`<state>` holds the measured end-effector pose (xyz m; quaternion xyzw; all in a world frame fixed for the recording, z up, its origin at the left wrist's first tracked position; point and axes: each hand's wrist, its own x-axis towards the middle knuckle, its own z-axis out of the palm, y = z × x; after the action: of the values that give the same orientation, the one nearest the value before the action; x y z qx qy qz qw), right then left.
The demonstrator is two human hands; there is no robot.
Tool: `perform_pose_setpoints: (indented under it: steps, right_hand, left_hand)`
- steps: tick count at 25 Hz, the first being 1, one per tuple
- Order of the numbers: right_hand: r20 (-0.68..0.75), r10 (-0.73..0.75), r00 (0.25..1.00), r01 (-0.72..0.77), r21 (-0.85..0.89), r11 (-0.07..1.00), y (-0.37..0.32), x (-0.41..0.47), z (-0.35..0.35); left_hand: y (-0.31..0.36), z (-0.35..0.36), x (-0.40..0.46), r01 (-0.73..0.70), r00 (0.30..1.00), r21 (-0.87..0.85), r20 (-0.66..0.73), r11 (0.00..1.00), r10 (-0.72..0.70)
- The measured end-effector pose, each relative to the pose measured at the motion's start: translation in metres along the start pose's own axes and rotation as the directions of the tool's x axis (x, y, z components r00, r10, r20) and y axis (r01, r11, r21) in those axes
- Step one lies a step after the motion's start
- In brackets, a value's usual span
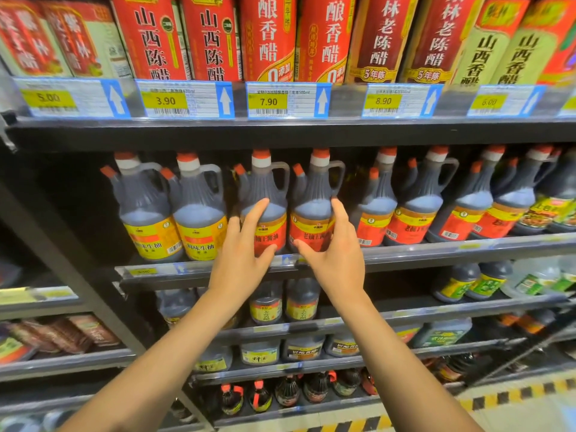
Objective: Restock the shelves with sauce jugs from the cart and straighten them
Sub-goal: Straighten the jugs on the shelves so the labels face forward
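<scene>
Store aisle, dark metal shelving.
Shelving fills the frame; price tags along the upper edge rail; pale floor with yellow-black hazard stripe, lower right.

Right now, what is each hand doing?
Left hand: open, fingers touching a red-label jug.
Right hand: open, fingers against the next red-label jug.
</scene>
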<state>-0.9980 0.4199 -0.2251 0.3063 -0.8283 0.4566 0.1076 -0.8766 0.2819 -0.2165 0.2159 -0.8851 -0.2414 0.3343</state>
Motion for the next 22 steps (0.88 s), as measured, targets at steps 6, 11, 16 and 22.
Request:
perform_pose_setpoints:
  steps: [6, 11, 16, 22]
  right_hand:
    - [-0.018, 0.034, 0.999, -0.033, 0.043, 0.999, 0.0024, -0.0039, 0.0044]
    - [-0.034, 0.036, 0.999, -0.033, 0.08, 0.996, 0.0036, -0.0058, 0.0032]
    - [-0.02, 0.045, 0.999, -0.043, 0.089, 0.995, 0.0045, -0.006, 0.0023]
    - [-0.01, 0.053, 0.999, -0.051, 0.089, 0.995, 0.0052, -0.0063, 0.0026]
  left_hand:
    - [-0.0013, 0.0032, 0.0013, 0.006, 0.999, 0.052, -0.044, 0.999, -0.004]
    - [-0.0023, 0.0036, 0.0001, -0.003, 0.999, 0.056, -0.053, 0.998, 0.006]
    - [-0.0049, 0.0031, -0.0013, -0.015, 0.999, 0.045, -0.045, 0.999, 0.017]
    - [-0.0063, 0.0022, -0.0021, -0.004, 1.0, 0.06, -0.022, 0.998, 0.005]
